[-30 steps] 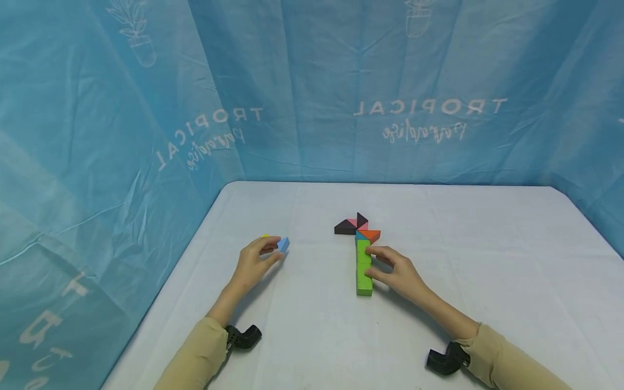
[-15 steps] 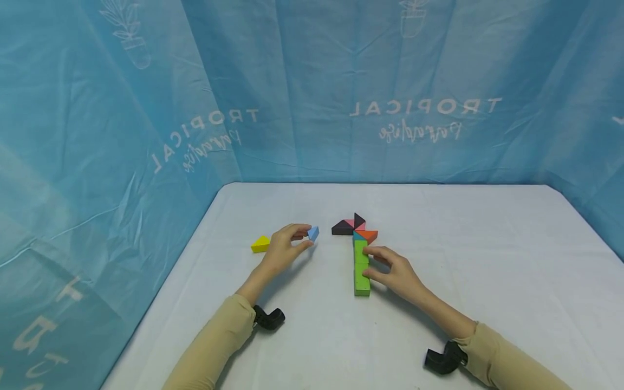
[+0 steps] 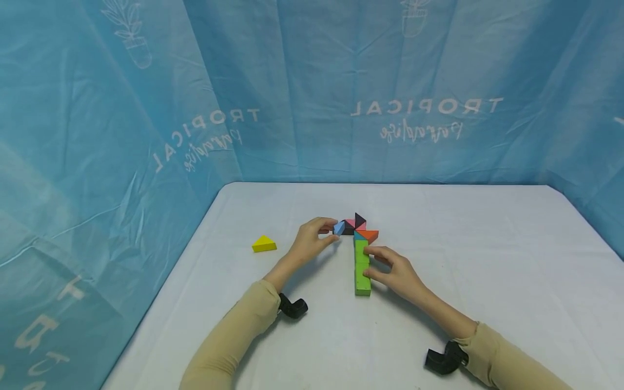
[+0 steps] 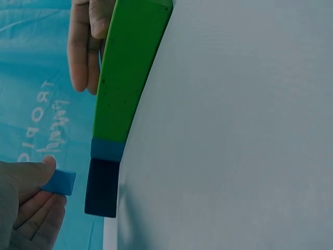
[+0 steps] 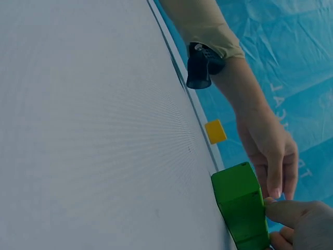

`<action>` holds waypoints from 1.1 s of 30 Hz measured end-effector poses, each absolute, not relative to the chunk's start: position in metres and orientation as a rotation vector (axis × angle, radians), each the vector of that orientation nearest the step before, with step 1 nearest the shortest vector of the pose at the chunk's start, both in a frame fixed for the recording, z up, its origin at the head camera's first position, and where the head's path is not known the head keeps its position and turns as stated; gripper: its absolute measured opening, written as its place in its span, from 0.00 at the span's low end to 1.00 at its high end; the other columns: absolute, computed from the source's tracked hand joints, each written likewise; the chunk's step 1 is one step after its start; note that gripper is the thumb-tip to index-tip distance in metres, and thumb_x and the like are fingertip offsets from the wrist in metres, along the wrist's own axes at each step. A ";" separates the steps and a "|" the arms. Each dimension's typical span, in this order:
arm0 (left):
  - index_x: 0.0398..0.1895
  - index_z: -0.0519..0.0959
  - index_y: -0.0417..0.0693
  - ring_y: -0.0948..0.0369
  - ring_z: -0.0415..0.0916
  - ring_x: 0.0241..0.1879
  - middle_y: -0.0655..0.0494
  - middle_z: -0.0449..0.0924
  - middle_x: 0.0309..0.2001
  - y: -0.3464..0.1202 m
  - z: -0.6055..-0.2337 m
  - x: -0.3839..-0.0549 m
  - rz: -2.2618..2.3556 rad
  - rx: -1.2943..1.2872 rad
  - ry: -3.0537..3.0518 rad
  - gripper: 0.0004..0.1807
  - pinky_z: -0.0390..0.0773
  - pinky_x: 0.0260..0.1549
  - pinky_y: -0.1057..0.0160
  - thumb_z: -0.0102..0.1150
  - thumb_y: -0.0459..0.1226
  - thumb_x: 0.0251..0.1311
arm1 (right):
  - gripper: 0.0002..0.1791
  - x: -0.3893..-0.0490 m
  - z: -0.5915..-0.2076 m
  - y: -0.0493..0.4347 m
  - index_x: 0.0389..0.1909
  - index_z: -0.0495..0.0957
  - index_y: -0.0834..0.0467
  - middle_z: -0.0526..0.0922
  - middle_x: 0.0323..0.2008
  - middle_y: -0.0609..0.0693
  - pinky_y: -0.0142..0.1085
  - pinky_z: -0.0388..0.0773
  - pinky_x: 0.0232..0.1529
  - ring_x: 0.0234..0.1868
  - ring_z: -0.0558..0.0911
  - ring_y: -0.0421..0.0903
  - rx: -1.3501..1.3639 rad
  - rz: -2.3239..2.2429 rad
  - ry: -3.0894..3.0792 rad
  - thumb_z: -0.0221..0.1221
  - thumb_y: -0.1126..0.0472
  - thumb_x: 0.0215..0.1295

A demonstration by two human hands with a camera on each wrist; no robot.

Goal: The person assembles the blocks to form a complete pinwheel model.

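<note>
My left hand (image 3: 312, 238) pinches a light-blue triangular block (image 3: 339, 228) between thumb and fingertips, off the table in the left wrist view. It is beside the left tip of a black triangular block (image 3: 348, 230), partly covering it in the head view. My right hand (image 3: 392, 268) touches the right side of two green blocks (image 3: 362, 271) lined up end to end, its thumb and index finger apart along them. Beyond the green row sit a teal block (image 3: 358, 235), an orange triangular block (image 3: 369, 235), pink pieces (image 3: 361, 227) and a smaller black triangle (image 3: 359, 220).
A yellow triangular block (image 3: 265, 245) lies on the left of the white-covered table (image 3: 463, 244). Blue printed cloth (image 3: 312, 124) hangs behind and at the sides. A black camera mount (image 3: 293, 307) sits on the left wrist, another (image 3: 444, 358) on the right.
My left hand has carried the light-blue block rightward to the black block, leaving the yellow block in full view. My right hand stays against the green blocks.
</note>
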State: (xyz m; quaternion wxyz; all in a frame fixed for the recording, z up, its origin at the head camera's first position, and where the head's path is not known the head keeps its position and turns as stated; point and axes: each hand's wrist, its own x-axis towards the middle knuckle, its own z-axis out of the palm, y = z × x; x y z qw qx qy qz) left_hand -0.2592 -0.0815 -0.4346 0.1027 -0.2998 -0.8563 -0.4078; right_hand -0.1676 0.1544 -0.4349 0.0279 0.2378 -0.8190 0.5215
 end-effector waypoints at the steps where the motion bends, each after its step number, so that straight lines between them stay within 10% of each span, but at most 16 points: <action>1: 0.52 0.77 0.36 0.55 0.78 0.46 0.45 0.78 0.48 -0.079 -0.435 -0.260 -1.206 -0.889 -2.530 0.21 0.77 0.48 0.66 0.66 0.33 0.55 | 0.27 -0.168 -0.435 0.154 0.58 0.70 0.69 0.74 0.55 0.64 0.50 0.68 0.58 0.59 0.71 0.59 0.735 1.609 -2.530 0.65 0.69 0.56; 33: 0.52 0.77 0.39 0.58 0.79 0.45 0.48 0.79 0.46 -0.070 -0.457 -0.259 -1.117 -0.860 -2.654 0.20 0.76 0.45 0.70 0.66 0.35 0.55 | 0.28 -0.167 -0.434 0.154 0.58 0.71 0.69 0.74 0.55 0.63 0.48 0.68 0.58 0.59 0.71 0.59 0.710 1.621 -2.537 0.66 0.69 0.56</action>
